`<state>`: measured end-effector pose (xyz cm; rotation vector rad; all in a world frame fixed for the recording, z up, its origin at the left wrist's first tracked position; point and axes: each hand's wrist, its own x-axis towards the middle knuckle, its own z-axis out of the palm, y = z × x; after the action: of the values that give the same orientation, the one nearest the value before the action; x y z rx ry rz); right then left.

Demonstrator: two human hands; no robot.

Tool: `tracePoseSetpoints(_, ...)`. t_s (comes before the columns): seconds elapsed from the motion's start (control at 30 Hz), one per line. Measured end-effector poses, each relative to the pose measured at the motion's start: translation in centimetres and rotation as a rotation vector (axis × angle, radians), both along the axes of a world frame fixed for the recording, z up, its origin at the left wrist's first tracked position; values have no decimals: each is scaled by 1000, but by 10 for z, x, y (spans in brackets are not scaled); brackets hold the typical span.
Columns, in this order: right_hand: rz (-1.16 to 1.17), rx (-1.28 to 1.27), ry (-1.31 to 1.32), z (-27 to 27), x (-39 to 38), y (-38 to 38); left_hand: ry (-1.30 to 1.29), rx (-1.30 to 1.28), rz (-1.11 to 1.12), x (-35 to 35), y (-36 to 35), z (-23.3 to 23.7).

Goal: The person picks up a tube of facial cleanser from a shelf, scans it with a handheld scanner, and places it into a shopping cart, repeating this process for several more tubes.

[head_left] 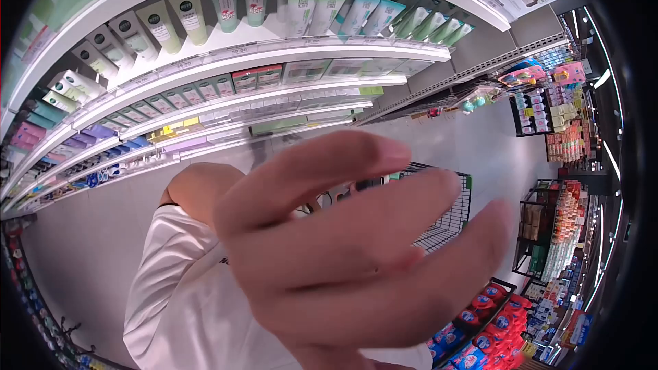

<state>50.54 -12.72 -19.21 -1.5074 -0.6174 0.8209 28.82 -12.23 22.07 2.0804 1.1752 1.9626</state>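
Note:
My right hand [356, 247] fills the middle of the view, very close to the camera and slightly blurred. Its fingers are spread and a little bent, with nothing visible between them. Behind the fingers stands a black wire shopping cart [445, 223] with green edging, partly covered by the hand. Small items show through the gap between two fingers, too hidden to name. My left arm [202, 188] comes out of a white sleeve and runs behind the right hand; the left hand itself is hidden.
White shelves [226, 55] carry rows of tubes [257, 1] and boxes [257, 80]. Beyond the cart, display racks [541, 226] hold packaged goods. Red and blue packs [490, 332] are stacked at lower right. Grey floor [82, 253] runs below the shelves.

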Motion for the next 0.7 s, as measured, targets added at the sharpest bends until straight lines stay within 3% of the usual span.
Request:
tracePoseSetpoints(0.07,44,21,-26,-6,9,-4,110,362,11,-1,47,-19)
tracePoseSetpoints(0.13,120,74,-75,8,14,2,54,433,-110,-8,85,-49)
tracePoseSetpoints(0.2,187,130,-122,18,17,8,141,131,-170,-28,106,-61)
tracePoseSetpoints(0.3,119,144,-151,11,18,7,69,48,91,-46,166,-121)
tracePoseSetpoints(0.4,116,170,-201,21,15,10,-9,-29,198,-71,205,-165)
tracePoseSetpoints(0.63,105,174,-204,18,16,16,50,-344,480,-89,237,-217)
tracePoseSetpoints(0.7,104,178,-164,31,12,16,92,-269,513,-88,244,-226)
